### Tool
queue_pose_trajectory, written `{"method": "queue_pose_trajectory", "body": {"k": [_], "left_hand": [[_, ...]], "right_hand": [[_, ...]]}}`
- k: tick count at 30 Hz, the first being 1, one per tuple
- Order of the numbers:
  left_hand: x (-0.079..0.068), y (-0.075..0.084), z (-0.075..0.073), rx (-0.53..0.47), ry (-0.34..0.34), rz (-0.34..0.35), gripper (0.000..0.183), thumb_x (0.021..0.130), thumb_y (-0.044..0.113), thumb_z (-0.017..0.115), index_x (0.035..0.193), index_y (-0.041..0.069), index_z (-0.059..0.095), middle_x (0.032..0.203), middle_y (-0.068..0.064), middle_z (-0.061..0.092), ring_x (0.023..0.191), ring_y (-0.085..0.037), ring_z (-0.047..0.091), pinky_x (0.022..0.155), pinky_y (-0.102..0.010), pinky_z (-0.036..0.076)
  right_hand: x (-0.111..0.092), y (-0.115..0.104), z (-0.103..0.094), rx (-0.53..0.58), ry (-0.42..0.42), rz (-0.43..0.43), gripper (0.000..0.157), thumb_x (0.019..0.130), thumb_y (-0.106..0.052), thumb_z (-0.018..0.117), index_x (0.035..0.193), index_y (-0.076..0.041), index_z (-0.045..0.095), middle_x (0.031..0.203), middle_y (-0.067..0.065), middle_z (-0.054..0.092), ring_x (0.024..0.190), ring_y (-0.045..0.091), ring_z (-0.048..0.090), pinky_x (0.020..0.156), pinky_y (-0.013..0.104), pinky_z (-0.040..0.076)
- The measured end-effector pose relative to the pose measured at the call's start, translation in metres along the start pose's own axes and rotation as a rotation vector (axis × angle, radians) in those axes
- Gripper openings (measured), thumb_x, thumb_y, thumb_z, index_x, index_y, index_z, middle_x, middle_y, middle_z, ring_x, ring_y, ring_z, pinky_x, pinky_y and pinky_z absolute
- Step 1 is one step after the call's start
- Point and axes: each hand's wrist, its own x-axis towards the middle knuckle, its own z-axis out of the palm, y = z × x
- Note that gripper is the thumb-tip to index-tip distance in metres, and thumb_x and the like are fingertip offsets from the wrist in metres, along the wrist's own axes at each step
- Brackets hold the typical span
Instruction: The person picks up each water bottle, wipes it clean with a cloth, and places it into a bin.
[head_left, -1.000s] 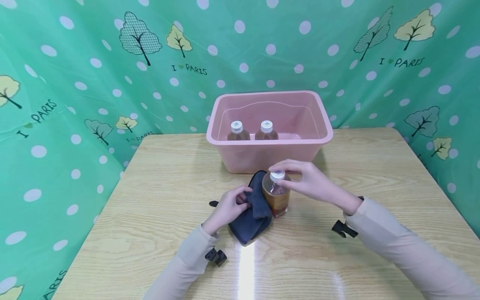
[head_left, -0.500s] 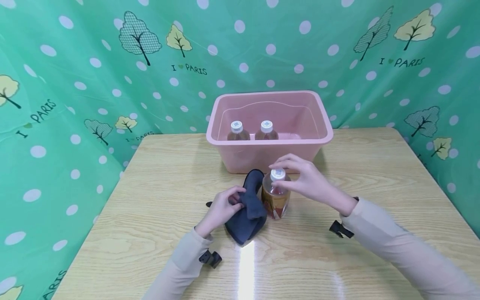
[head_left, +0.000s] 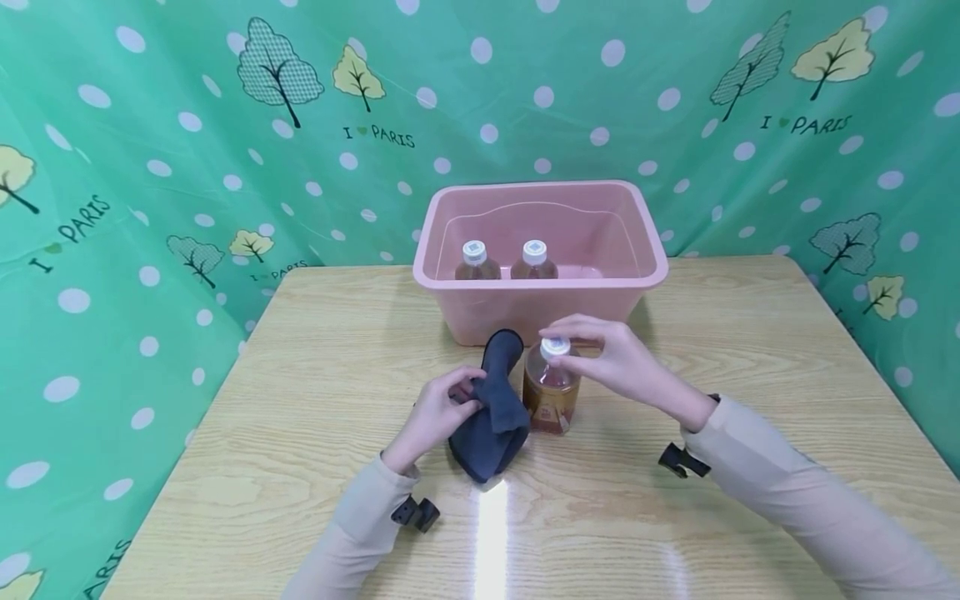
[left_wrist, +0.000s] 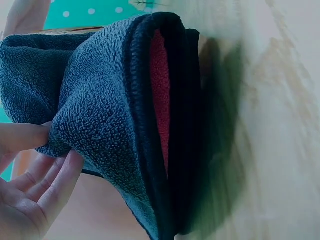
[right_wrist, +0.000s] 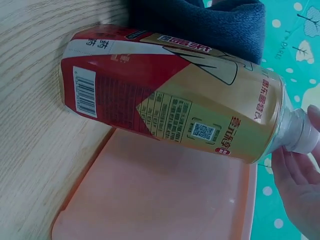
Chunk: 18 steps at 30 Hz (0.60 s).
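A dark blue-grey cloth [head_left: 489,429] with black edging is bunched up beside a bottle. My left hand [head_left: 435,412] pinches a fold of it between thumb and fingers; in the left wrist view a strip of red lining shows inside the cloth [left_wrist: 105,85]. The drink bottle [head_left: 551,396] stands upright on the table, with a gold and red label [right_wrist: 165,95] and a white cap. By that cap my right hand [head_left: 615,358] grips the bottle, thumb on one side and fingers on the other. In the right wrist view the cloth lies close against the bottle's far side.
Behind the hands stands a pink plastic bin [head_left: 540,304]. Two white-capped bottles, a left one [head_left: 477,265] and a right one [head_left: 534,265], sit inside it. The wooden table [head_left: 315,350] reaches back to a green patterned curtain [head_left: 540,125].
My left hand has drawn the cloth a little to the left, away from the bottle. The bottle has turned so its label faces differently, while my right hand stays at the cap.
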Motion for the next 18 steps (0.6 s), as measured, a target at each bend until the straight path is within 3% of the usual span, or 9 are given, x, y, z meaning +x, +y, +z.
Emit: {"method": "queue_pose_trajectory", "body": {"k": [13,18], "left_hand": [[0.013,0.014,0.006,-0.077,-0.022,-0.015,0.035,0.071,-0.012,0.058,0.104,0.001,0.059,0.077,-0.016,0.056,0.072,-0.021,0.056,0.057,-0.024,0.049],[0.015,0.015,0.010,-0.048,-0.028,0.013,0.035,0.071,-0.011,0.059,0.104,0.001,0.059,0.076,-0.013,0.056,0.071,-0.020,0.056,0.056,-0.022,0.048]], "right_hand": [[-0.002,0.000,0.000,0.046,-0.044,0.037,0.033,0.078,-0.006,0.064,0.111,-0.006,0.061,0.109,0.002,0.061,0.104,0.012,0.053,0.083,0.020,0.043],[-0.003,-0.001,0.000,0.065,-0.054,0.075,0.033,0.079,-0.008,0.064,0.112,-0.007,0.061,0.110,0.001,0.061,0.105,0.012,0.053,0.081,0.023,0.045]]}}
